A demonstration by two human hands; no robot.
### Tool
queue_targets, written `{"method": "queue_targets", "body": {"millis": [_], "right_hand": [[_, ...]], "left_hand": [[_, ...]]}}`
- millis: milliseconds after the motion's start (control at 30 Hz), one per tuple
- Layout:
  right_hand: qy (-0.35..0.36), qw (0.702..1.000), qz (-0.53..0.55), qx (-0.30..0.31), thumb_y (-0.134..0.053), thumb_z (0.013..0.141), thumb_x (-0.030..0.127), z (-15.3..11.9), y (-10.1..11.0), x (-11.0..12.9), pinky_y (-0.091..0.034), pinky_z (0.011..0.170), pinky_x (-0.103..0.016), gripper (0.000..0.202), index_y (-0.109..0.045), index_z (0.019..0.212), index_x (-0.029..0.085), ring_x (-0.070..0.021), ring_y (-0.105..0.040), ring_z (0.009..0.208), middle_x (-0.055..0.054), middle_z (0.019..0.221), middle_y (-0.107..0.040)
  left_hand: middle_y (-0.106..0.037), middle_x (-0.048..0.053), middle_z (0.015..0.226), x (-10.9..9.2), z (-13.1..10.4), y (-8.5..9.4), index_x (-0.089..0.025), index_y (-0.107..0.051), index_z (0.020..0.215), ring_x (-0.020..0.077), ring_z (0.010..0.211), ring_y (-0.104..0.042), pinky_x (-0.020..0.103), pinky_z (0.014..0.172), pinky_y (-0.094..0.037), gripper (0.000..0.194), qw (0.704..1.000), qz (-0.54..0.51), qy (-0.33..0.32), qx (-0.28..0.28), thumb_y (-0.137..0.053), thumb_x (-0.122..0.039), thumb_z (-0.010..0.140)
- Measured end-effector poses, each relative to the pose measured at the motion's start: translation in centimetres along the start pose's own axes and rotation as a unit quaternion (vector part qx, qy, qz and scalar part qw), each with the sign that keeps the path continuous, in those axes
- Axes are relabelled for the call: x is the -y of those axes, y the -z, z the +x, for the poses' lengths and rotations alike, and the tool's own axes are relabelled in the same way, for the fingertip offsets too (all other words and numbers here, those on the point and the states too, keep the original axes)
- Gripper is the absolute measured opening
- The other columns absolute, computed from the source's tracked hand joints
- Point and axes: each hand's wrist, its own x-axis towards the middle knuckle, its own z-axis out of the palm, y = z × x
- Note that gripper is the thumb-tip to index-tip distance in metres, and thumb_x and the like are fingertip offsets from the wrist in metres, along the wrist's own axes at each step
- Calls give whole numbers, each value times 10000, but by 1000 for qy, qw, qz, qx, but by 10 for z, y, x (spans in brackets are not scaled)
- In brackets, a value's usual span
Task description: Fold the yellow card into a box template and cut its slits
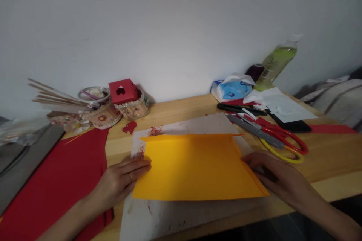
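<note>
Between my two hands is a sheet of yellow paper (192,169), folded up along its far edge and creased along its right side. My left hand (121,177), with a ring on one finger, is closed on the sheet's left edge. The right edge is pinched by my right hand (274,169), whose fingertips are partly behind the paper. Under the yellow paper lies a whitish mat (158,218) with red specks and scraps near its upper left. Two pairs of scissors, one with red handles (296,143) and one with yellow handles (294,158), lie just beyond my right hand.
Red paper (62,173) covers the table's left. Decorated baskets (104,115) with sticks and a red paper box (123,91) stand at the back left. Back right are a tissue pack (236,89), a tilted green bottle (278,64), white paper (287,105) and a black utility knife (240,108).
</note>
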Motion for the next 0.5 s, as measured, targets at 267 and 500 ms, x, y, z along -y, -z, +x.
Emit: {"method": "queue_targets", "body": {"millis": [267,500], "right_hand": [[50,997,-59,-24,-531,860,312,0,0,-4,-520,869,-462,127,-631,865,234,-300,-542,1162,-113,1217,-609],[123,983,-126,-57,-496,880,254,-3,-2,-8,-544,858,-430,290,-621,1141,278,-248,-644,1031,-55,1120,-692]], "left_hand": [[-689,77,1054,-5,13,4,-212,-591,1146,183,1031,-634,291,848,-546,275,999,-47,11,-21,-444,-172,917],[-645,49,1196,0,6,-2,-256,-516,1285,189,1117,-586,338,919,-520,451,999,-34,24,5,-416,-86,880]]}}
